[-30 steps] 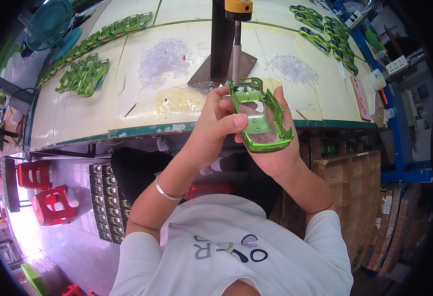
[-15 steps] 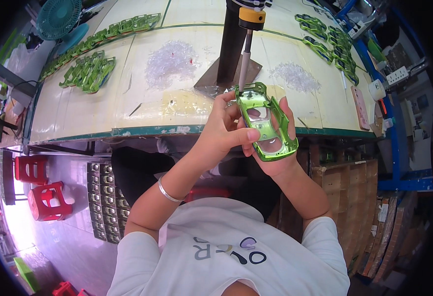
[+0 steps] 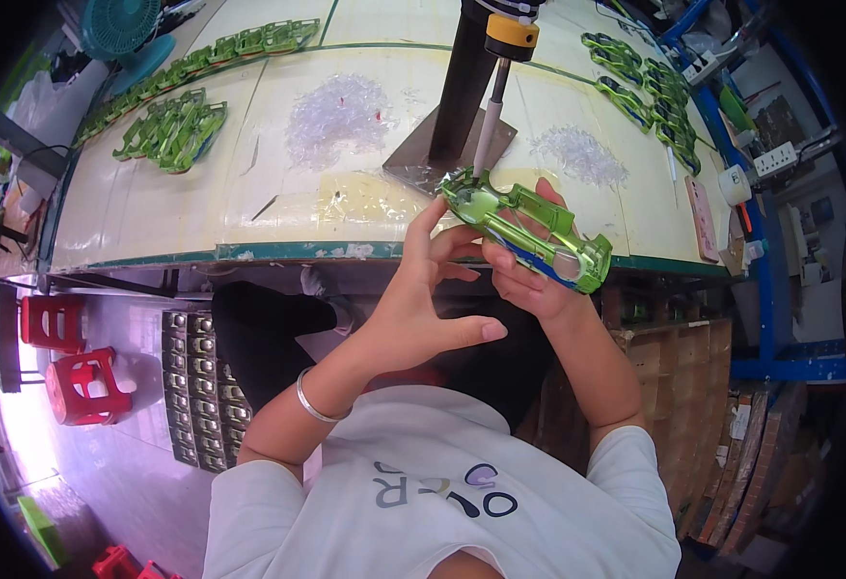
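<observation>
A shiny green toy car body shell (image 3: 537,232) is tilted over the table's front edge, its open inside facing up and a blue strip along its near side. My right hand (image 3: 544,294) grips it from below, fingers round its lower side. My left hand (image 3: 409,304) is at the shell's left end with the thumb spread wide; the index fingertip touches the rim and the other fingers are apart. From above, the slim grey shaft (image 3: 490,135) of a stand-mounted tool with a yellow collar (image 3: 511,37) reaches the shell's left end; its tip is hidden there.
A steel base plate (image 3: 409,159) carries the dark post. Piles of small clear plastic pieces (image 3: 336,116) lie on either side. More green car shells are grouped at left (image 3: 177,135) and right (image 3: 672,111). A pink phone (image 3: 701,217) lies by the right edge; a teal fan (image 3: 119,29) stands far left.
The shell has turned from nearly upright to slanting down rightward, its left end still at the shaft. My left thumb has let go of it and swung out toward me.
</observation>
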`<state>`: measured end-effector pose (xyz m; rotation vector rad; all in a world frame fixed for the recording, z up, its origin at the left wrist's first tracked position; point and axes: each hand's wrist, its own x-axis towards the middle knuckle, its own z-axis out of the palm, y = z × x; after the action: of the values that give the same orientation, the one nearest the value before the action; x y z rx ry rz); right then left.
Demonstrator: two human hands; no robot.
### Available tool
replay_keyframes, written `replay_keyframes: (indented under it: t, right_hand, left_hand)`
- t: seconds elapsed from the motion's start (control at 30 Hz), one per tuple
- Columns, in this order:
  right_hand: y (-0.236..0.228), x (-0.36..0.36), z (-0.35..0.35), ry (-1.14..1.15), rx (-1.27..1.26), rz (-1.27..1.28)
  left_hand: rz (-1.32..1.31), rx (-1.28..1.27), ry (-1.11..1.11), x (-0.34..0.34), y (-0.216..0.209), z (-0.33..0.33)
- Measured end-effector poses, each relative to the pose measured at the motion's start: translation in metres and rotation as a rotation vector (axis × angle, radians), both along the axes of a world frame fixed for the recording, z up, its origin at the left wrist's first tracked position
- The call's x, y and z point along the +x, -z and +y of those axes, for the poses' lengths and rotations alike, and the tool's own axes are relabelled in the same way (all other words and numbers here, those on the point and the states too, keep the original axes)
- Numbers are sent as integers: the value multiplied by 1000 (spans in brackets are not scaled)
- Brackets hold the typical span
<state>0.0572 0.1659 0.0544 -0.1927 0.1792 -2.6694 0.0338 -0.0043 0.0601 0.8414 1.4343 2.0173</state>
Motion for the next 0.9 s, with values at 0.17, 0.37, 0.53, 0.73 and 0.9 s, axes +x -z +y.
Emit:
replay_keyframes:
  t: [0.17, 0.37, 0.53, 0.73, 0.9]
  right_hand:
    - [-2, -1, 4, -58, -16, -15]
    - [-3, -2, 3, -62, -9, -8]
    - [-2, -3, 3, -72, -47, 6]
    - [0, -3, 4, -102, -97, 61]
    - [-2, -2, 5, -103, -115, 55]
  left_hand:
    - [57, -3, 19, -1, 0, -1]
    - [109, -15, 36, -2, 1, -4]
    - [132, -21, 36, -2, -1, -6]
    - [70, -1, 25, 3, -5, -5]
    - [115, 9, 46, 1, -5, -5]
